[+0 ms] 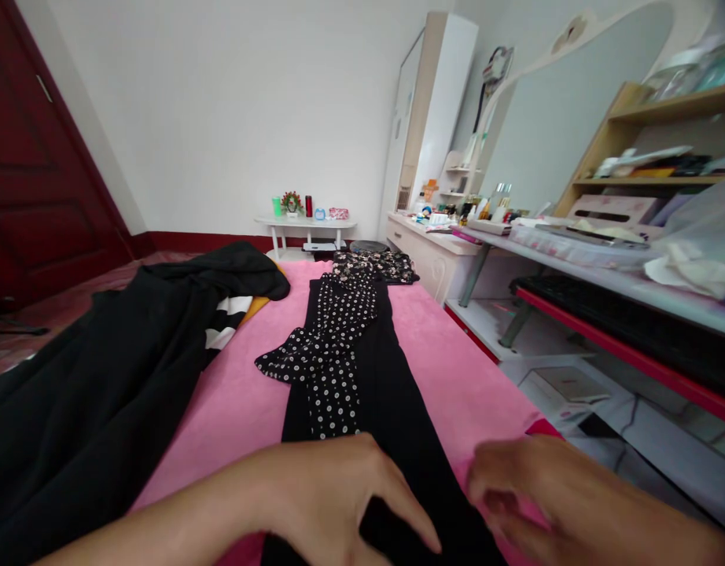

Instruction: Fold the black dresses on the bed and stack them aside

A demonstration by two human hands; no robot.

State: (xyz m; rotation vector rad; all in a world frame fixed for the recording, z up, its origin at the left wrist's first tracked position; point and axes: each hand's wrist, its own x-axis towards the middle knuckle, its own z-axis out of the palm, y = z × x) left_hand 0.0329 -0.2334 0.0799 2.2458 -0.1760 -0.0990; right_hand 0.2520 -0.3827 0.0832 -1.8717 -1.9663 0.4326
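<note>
Looking down from our head, we see our left hand (333,495) flat on the black dress (391,409), fingers spread apart. Our right hand (533,495) rests at its edge, fingers loosely curled. The dress lies long on the pink blanket (244,393). We should press gently and smooth it slowly.

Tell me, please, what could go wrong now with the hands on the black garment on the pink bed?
1. The left hand presses flat on the black garment; sliding it could perhaps wrinkle the cloth.
2. The polka-dot garment lies on top, so pulling the black one might drag it askew.
3. The right hand is near the edge of the pink blanket; cloth pushed that way may slip off.
</note>
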